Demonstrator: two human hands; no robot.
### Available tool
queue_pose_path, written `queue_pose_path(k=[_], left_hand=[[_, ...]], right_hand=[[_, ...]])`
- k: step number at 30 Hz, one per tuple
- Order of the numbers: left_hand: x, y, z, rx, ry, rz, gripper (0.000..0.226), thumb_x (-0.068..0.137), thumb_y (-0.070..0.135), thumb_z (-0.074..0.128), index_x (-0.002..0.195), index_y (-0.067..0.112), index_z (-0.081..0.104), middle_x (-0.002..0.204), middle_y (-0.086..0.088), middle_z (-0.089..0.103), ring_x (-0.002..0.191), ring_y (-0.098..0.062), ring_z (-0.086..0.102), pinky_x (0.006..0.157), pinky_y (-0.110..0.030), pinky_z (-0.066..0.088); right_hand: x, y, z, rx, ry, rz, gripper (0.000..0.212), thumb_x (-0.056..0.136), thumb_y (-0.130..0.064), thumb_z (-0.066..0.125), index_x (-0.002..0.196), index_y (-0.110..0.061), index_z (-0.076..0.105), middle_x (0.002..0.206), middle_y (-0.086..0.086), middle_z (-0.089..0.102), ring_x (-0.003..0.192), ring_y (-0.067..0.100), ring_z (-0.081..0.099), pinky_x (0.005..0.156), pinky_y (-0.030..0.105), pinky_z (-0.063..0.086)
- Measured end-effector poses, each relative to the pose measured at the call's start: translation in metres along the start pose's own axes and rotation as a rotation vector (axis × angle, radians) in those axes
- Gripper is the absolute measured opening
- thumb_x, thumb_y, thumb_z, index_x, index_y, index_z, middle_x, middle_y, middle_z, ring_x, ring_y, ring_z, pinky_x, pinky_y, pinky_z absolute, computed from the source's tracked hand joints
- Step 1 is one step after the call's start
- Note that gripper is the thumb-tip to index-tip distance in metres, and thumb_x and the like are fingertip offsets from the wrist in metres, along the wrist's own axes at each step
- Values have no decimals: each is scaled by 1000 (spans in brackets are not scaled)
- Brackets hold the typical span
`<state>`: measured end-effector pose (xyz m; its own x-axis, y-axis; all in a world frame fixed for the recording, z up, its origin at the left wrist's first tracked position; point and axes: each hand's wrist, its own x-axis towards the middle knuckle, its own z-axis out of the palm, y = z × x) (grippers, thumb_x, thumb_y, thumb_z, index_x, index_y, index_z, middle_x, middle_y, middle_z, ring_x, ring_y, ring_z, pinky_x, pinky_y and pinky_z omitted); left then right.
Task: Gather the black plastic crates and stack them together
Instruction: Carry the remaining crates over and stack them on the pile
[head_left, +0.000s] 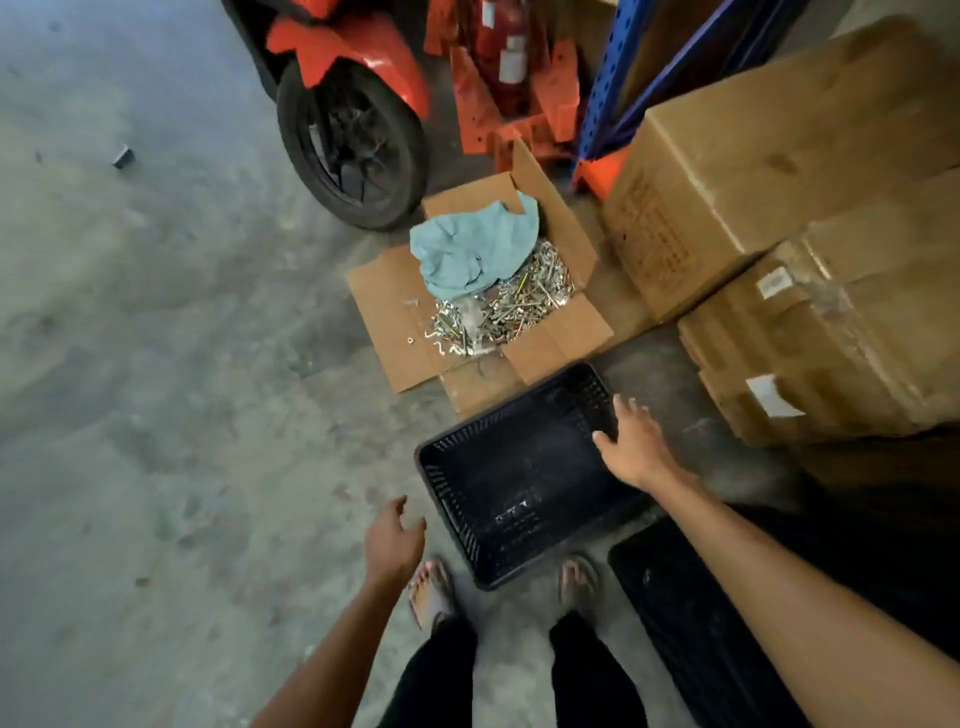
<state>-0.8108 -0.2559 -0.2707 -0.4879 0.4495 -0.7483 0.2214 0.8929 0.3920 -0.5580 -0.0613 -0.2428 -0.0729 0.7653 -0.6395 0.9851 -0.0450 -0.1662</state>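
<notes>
A black plastic crate (511, 480) with slotted walls sits upright on the concrete floor just ahead of my feet. My right hand (631, 441) hovers over its right rim, fingers spread, holding nothing. My left hand (392, 538) hangs open a little to the left of the crate's near-left corner, apart from it. A second black crate (675, 613) lies on the floor at the right, partly hidden under my right forearm.
An open cardboard box (566, 332) of metal screws with a blue cloth (475, 247) stands just beyond the crate. Large closed cartons (779, 156) crowd the right. A red scooter's front wheel (353, 145) and orange and blue racking parts (602, 104) stand behind. Bare concrete spreads left.
</notes>
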Motion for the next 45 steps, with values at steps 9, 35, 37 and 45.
queue_pose_path(k=[9, 35, 37, 45], left_hand=[[149, -110, 201, -325, 72, -336, 72, 83, 23, 70, 146, 7, 38, 136, -16, 56, 127, -26, 54, 110, -37, 39], [152, -30, -62, -151, 181, -1, 60, 83, 10, 67, 139, 17, 47, 125, -21, 65, 109, -39, 66, 94, -53, 53], [139, 8, -127, -75, 199, 110, 68, 82, 13, 68, 144, 22, 41, 129, -17, 63, 115, -38, 63, 98, -52, 51], [7, 230, -369, 109, 281, 519, 44, 88, 9, 61, 132, 8, 54, 105, -21, 67, 93, -37, 67, 86, -54, 55]], right_hand=[[241, 136, 163, -18, 61, 79, 94, 92, -44, 59, 157, -11, 0, 165, 12, 8, 151, 33, 11, 119, 44, 22], [123, 21, -17, -55, 140, -50, 67, 100, -36, 46, 155, -40, 9, 119, 23, 64, 105, 43, 60, 72, 38, 47], [87, -16, -72, -66, 151, -72, 65, 100, -35, 46, 154, -43, 11, 129, 21, 60, 116, 44, 54, 85, 41, 48], [-71, -123, -337, -62, 350, -129, 40, 89, -9, 57, 129, -2, 59, 121, 26, 66, 108, 35, 65, 91, 37, 51]])
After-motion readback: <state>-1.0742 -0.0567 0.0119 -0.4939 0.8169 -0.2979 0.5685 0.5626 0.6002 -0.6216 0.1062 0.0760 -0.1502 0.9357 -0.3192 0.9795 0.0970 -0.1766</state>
